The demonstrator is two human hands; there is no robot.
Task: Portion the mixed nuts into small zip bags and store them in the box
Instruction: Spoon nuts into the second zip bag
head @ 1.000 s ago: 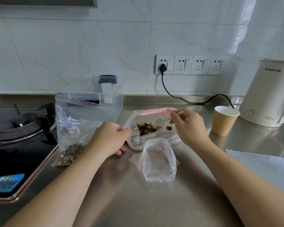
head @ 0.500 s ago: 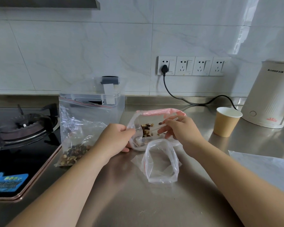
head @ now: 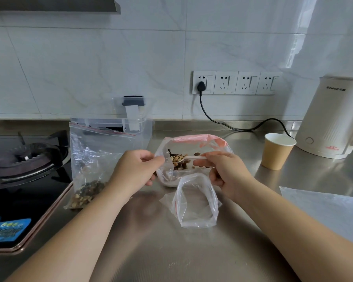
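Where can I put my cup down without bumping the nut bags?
Bare steel counter lies near you, between the two arms below the small empty zip bag. More lies between the paper cup and the right hand. Around the nut bag it is crowded.

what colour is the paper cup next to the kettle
The paper cup is tan brown outside and white inside, seen in the head view.

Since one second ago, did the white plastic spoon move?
Yes. The white plastic spoon, pinched by the right hand, went left and deeper into the pink-topped nut bag, away from the brown paper cup.
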